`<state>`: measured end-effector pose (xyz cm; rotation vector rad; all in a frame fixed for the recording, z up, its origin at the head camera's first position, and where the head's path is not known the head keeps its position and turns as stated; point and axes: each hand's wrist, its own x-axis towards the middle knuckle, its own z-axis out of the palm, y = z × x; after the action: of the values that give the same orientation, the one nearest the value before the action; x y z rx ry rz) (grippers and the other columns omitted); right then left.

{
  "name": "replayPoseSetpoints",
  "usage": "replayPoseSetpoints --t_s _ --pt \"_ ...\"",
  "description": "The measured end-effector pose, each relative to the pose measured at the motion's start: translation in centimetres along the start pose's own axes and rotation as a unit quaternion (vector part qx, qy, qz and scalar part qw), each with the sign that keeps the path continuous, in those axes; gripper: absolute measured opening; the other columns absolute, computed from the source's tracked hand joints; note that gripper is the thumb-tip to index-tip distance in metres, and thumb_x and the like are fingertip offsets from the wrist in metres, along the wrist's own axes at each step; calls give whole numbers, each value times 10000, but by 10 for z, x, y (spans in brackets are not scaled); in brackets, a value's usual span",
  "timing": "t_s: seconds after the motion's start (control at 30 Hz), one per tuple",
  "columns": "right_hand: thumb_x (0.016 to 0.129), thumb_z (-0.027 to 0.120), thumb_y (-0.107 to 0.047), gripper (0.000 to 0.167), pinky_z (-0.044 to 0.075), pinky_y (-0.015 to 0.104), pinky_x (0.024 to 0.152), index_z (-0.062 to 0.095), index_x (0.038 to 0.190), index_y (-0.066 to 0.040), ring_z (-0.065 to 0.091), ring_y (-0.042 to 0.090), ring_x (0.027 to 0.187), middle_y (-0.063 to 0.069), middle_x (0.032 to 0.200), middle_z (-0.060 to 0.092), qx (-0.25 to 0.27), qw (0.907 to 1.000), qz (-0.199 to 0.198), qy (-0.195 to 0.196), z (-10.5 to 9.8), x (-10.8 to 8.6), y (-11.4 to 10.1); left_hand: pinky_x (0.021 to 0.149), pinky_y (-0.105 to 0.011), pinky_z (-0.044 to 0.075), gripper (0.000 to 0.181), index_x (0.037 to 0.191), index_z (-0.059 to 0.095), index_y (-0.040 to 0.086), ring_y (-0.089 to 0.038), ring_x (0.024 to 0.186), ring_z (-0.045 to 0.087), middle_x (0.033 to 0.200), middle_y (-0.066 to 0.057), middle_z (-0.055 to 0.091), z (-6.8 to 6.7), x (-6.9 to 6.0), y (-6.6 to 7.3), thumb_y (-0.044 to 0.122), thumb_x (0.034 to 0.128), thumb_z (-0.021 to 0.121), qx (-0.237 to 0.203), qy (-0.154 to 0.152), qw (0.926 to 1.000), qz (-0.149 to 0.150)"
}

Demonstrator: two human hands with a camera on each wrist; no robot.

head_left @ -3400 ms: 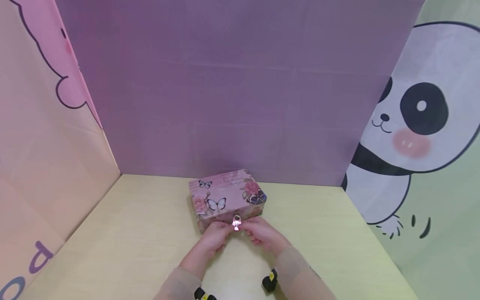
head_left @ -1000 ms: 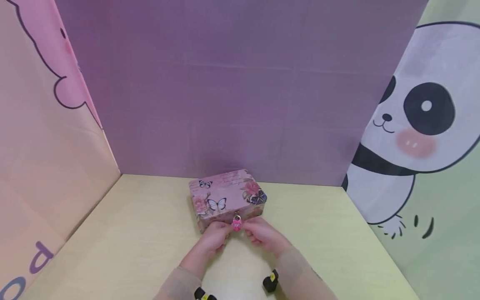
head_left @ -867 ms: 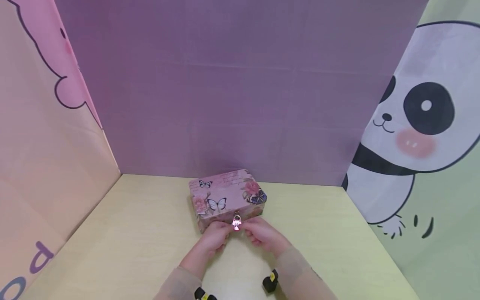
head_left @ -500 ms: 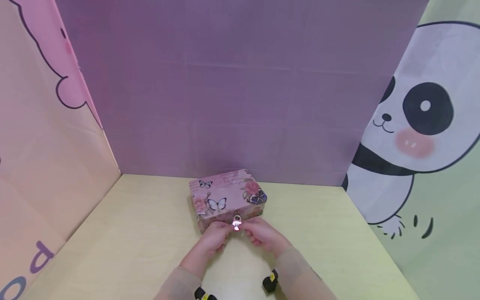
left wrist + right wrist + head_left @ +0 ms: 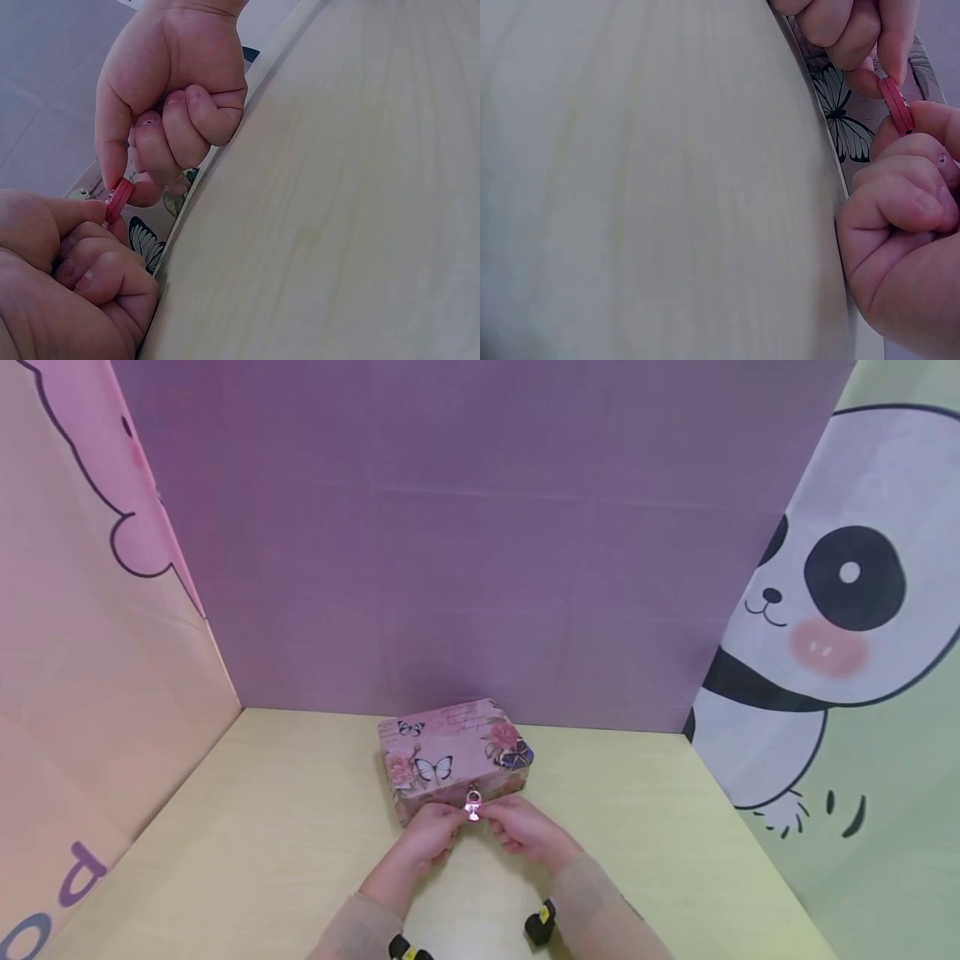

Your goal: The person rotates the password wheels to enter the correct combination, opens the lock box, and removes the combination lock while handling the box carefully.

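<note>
A pink box point(image 5: 450, 739) with butterflies and roses on its closed lid sits on the table. At its front hangs a small pink padlock point(image 5: 473, 807), its shackle through the latch. My left hand point(image 5: 432, 832) pinches the padlock from the left between thumb and index finger. From the right, my right hand point(image 5: 525, 828) pinches it the same way. Both wrist views show the red-pink lock body point(image 5: 118, 199) edge-on between the fingertips. The other fingers of both hands are curled in. The lock's face is partly lost in glare in the head view.
The pale wooden table point(image 5: 300, 827) spreads around the box and arms. Behind the box stands a purple backdrop point(image 5: 465, 568). A panda-print cloth point(image 5: 855, 577) hangs on the right and a pink printed one point(image 5: 97, 652) on the left. Black bands show at both wrists.
Both hands keep their pinch on the padlock in the same place. Its face looked solid pink a second ago and shows bright glare now. The box has not moved.
</note>
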<state>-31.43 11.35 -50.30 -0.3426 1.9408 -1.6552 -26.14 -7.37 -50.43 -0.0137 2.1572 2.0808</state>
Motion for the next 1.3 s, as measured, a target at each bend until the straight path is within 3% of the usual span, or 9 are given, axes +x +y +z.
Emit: replayPoseSetpoints --t_s 0.3,0.53,0.83,1.3 --pt "1009 600 -249 256 215 217 416 561 816 -86 257 80 467 -63 592 321 -60 10000 -1 67 1 -1 -1 395 -222 257 259 962 685 -71 -70 431 307 553 78 379 1 0 1 181 979 626 -19 15 10000 -69" --pt "1007 594 -241 323 230 225 431 479 726 -131 264 85 471 -57 598 337 -49 9999 33 85 1 -3 -3 394 -225 260 231 827 633 6 -72 432 311 551 78 376 1 1 0 179 979 619 -19 -23 10000 -55" --pt "1007 618 -290 298 238 214 440 517 780 -125 271 76 483 -69 599 345 -83 9994 24 343 -7 -6 -5 404 -220 270 288 997 698 -61 -72 446 314 567 79 380 -1 2 0 213 1000 610 21 -41 9999 -125" --pt "978 651 -283 374 233 231 445 425 706 -161 271 99 494 -59 585 332 -174 9989 95 423 -18 -9 -4 404 -218 274 263 1018 689 -79 -70 445 320 565 76 390 -1 2 -1 167 988 604 -3 -34 9999 -125"
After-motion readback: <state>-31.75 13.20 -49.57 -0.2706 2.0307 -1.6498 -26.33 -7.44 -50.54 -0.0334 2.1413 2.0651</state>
